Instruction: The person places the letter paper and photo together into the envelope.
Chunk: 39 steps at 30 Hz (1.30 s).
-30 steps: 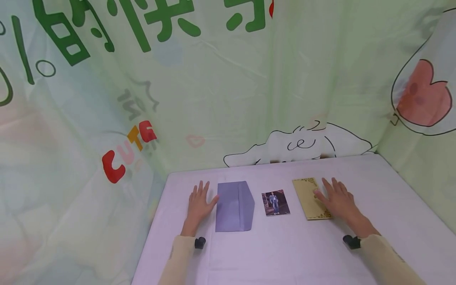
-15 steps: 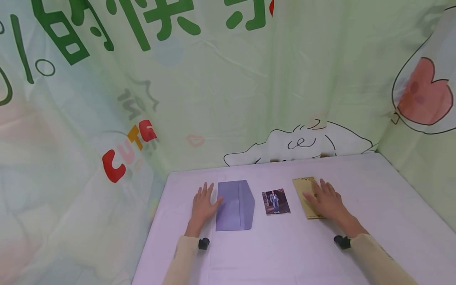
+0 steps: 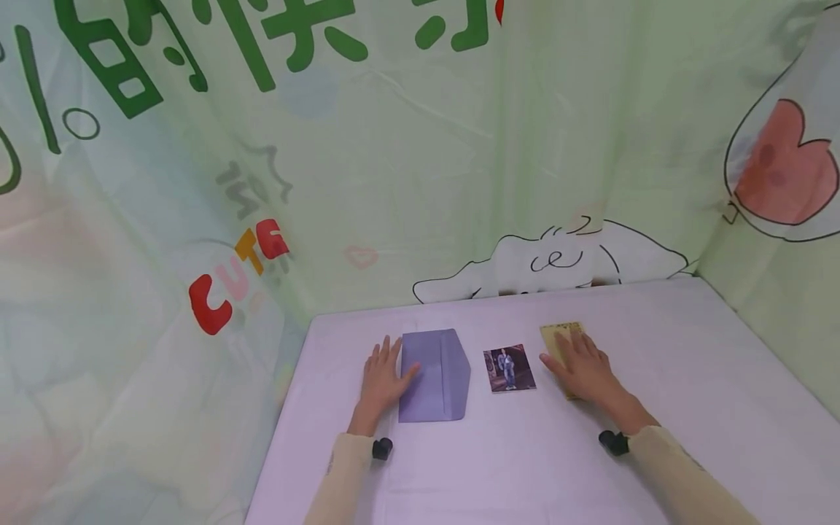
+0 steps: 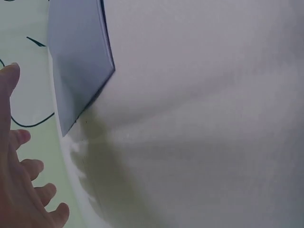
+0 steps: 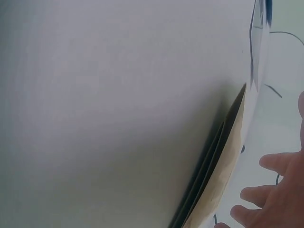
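Observation:
A purple envelope (image 3: 426,386) lies on the left of the table, its pointed flap side facing right. My left hand (image 3: 383,383) hovers at its left edge with spread fingers, the thumb overlapping it in the head view. To the right, a gold patterned card (image 3: 556,341) lies partly hidden under my right hand (image 3: 586,372), whose fingers are spread over it. In the right wrist view this gold card (image 5: 221,175) shows layered edges, and the fingers stand apart above it. A small photo (image 3: 510,369) of a standing person lies between envelope and card.
The table (image 3: 499,467) has a pale lilac cover. Behind it and at the left hangs a printed curtain (image 3: 407,160) with green characters and cartoon drawings. A black wrist camera (image 3: 613,442) sits at the right cuff, and another black camera (image 3: 383,448) at the left cuff.
Both hands have moved inward: the left hand rightward to the envelope's edge, the right hand leftward over the gold card. Envelope, photo and card stay in place on the table.

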Tool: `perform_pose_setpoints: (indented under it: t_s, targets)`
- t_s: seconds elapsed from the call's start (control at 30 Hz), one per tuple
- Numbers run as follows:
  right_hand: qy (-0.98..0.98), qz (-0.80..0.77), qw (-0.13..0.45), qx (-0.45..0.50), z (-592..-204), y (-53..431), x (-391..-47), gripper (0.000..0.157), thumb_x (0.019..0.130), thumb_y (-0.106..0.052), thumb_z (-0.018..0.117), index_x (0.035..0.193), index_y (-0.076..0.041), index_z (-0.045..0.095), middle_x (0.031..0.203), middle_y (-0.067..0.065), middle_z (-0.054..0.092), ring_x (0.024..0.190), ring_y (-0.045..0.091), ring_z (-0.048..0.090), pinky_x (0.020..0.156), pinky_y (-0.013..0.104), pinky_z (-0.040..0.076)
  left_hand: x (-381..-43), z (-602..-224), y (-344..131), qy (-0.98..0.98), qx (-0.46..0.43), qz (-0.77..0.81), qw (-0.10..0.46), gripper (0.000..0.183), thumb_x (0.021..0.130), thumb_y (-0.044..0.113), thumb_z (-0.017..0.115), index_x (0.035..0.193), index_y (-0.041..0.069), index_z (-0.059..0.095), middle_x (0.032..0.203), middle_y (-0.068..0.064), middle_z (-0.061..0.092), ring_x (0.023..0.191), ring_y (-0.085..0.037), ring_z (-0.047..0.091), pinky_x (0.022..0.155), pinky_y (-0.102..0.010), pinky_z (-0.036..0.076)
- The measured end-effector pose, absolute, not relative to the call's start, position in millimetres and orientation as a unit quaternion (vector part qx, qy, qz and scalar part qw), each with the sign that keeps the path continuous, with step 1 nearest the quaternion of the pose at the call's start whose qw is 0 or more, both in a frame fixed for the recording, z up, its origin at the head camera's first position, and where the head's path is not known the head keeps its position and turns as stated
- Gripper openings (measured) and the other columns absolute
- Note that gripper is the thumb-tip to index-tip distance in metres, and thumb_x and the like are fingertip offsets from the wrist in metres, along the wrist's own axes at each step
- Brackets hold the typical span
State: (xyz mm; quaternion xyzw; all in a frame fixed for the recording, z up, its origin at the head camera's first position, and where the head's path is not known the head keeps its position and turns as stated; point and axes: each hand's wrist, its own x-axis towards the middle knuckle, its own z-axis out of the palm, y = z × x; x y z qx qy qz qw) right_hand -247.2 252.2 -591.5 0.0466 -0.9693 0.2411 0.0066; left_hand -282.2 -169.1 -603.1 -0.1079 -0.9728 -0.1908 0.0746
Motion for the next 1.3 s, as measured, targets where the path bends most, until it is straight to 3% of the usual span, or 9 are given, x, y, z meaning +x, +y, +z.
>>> perform_pose_setpoints:
  t_s: [0.2,0.43,0.97,1.3]
  targets:
    - [-0.968,0.241,0.031,0.064,-593.0,238.3,-249.3,0.084,0.102,-0.061,0.040,0.155,0.003,0.029,0.158,0.039,0.016,0.145,0.061,0.012,0.110,0.078,0.014,-282.9,-605.3,-163.4,-0.966,-0.125,-0.203,0.098,0.076,0.095,0.055,0.058,0.152,0.007,0.041,0.159,-0.026,0.034,0.145,-0.053,0.031,0.114,-0.066,0.029]
    - [-0.970,0.231,0.017,0.075,-590.0,219.6,-251.9,0.082,0.103,-0.060,0.040,0.157,0.000,0.027,0.161,0.037,0.014,0.147,0.058,0.011,0.113,0.077,0.012,-281.7,-603.5,-158.6,-0.971,-0.116,-0.199,0.058,0.078,0.095,0.061,0.053,0.155,0.014,0.038,0.164,-0.019,0.027,0.150,-0.048,0.026,0.118,-0.062,0.027]
    - [-0.967,0.223,0.031,0.120,-589.5,170.2,-251.7,0.073,0.100,-0.050,0.053,0.152,0.000,0.038,0.159,0.034,0.026,0.147,0.053,0.022,0.113,0.072,0.023,-282.4,-603.8,-145.3,-0.974,-0.138,-0.175,0.047,0.080,0.094,0.063,0.053,0.156,0.015,0.038,0.165,-0.020,0.026,0.149,-0.049,0.027,0.117,-0.062,0.027]
    - [-0.959,0.237,0.023,0.150,-591.8,140.4,-253.7,0.071,0.100,-0.052,0.052,0.151,-0.004,0.042,0.160,0.030,0.029,0.149,0.050,0.023,0.113,0.071,0.023,-282.1,-604.1,-136.4,-0.974,-0.158,-0.156,0.035,0.080,0.094,0.064,0.052,0.156,0.016,0.037,0.163,-0.022,0.029,0.149,-0.049,0.027,0.118,-0.060,0.029]
